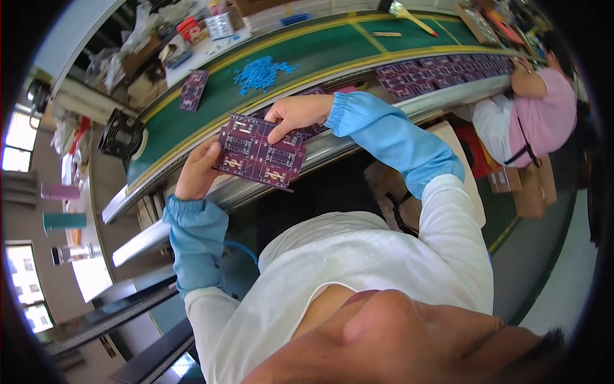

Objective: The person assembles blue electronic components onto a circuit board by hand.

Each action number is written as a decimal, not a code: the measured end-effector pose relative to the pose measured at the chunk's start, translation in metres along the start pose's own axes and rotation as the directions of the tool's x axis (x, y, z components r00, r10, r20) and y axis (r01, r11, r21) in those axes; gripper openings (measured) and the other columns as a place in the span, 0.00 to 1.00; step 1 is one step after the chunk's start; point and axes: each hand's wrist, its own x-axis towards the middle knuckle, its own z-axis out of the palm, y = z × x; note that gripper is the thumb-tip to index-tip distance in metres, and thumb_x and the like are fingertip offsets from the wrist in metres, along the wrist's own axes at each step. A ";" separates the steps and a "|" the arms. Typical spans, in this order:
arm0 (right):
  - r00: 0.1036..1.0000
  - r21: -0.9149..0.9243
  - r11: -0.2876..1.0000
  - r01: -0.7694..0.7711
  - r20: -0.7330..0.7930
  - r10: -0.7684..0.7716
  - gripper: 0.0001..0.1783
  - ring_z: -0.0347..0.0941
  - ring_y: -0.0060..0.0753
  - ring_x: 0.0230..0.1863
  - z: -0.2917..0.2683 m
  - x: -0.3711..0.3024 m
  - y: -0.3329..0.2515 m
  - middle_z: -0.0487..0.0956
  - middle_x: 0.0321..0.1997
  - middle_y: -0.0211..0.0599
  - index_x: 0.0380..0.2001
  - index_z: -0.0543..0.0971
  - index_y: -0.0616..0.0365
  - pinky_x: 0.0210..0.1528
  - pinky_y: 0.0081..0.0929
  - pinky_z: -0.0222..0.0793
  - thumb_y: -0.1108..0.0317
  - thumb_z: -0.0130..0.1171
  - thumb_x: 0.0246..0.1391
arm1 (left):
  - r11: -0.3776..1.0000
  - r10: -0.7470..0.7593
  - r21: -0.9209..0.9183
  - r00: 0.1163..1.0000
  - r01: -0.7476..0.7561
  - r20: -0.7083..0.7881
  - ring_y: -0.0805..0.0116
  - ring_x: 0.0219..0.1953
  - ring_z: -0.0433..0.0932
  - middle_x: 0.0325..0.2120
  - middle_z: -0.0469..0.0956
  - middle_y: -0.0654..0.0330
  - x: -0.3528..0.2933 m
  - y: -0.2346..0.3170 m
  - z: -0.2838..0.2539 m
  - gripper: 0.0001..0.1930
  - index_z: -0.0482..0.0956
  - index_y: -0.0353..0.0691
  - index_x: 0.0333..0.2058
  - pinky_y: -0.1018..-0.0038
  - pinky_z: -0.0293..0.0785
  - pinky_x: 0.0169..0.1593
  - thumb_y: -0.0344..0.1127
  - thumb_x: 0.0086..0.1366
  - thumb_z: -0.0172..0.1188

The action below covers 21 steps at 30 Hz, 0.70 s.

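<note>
A purple circuit board panel (pixel 259 153) with pale printed patterns is held up in front of me, slightly tilted. My left hand (pixel 199 168) grips its left edge, the thumb on the near face. At the top edge my right hand (pixel 299 114) is closed on the panel, with its thumb lying over the printed face; its other fingers are partly hidden behind. Behind the panel, more purple boards show in part below my right wrist. On the green belt beyond, a heap of small blue parts (pixel 261 73) lies beside a single purple board (pixel 194 91).
Rows of purple boards (pixel 448 73) line the rail to the right, where a co-worker in a pink top (pixel 543 115) sits. A brush (pixel 412 18) lies on the far belt. A black fan (pixel 123 134) stands at the left; cardboard boxes (pixel 527 185) are at the right.
</note>
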 end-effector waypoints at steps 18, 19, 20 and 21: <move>0.565 -0.863 0.428 -0.268 -0.500 -0.656 0.09 0.81 0.48 0.43 -0.135 0.030 0.035 0.85 0.39 0.39 0.37 0.86 0.45 0.44 0.48 0.76 0.58 0.63 0.55 | 0.996 -0.070 0.015 0.899 0.085 -0.433 0.61 0.53 0.81 0.53 0.79 0.52 -0.033 -0.032 -0.089 0.27 0.66 0.30 0.64 0.66 0.79 0.60 0.16 0.66 0.56; 0.579 -0.851 0.464 -0.247 -0.514 -0.633 0.08 0.82 0.51 0.41 -0.128 0.035 0.034 0.85 0.37 0.43 0.33 0.87 0.45 0.43 0.49 0.76 0.61 0.62 0.53 | 0.996 -0.047 0.042 0.891 0.074 -0.452 0.61 0.53 0.81 0.54 0.79 0.52 -0.033 -0.037 -0.090 0.27 0.65 0.30 0.64 0.66 0.80 0.59 0.15 0.66 0.55; 0.598 -0.835 0.482 -0.264 -0.534 -0.598 0.07 0.82 0.51 0.41 -0.113 0.048 0.023 0.85 0.37 0.43 0.32 0.87 0.46 0.43 0.49 0.76 0.61 0.63 0.51 | 0.998 -0.050 0.008 0.916 0.058 -0.398 0.60 0.51 0.81 0.55 0.77 0.53 -0.047 -0.045 -0.114 0.29 0.66 0.31 0.64 0.64 0.81 0.57 0.14 0.64 0.54; 0.578 -0.841 0.481 -0.247 -0.526 -0.624 0.08 0.82 0.52 0.40 -0.115 0.044 0.031 0.85 0.36 0.43 0.32 0.87 0.45 0.43 0.49 0.76 0.61 0.63 0.50 | 0.995 -0.057 0.051 0.912 0.085 -0.406 0.60 0.51 0.81 0.56 0.76 0.53 -0.037 -0.042 -0.092 0.30 0.66 0.32 0.64 0.64 0.82 0.56 0.13 0.63 0.53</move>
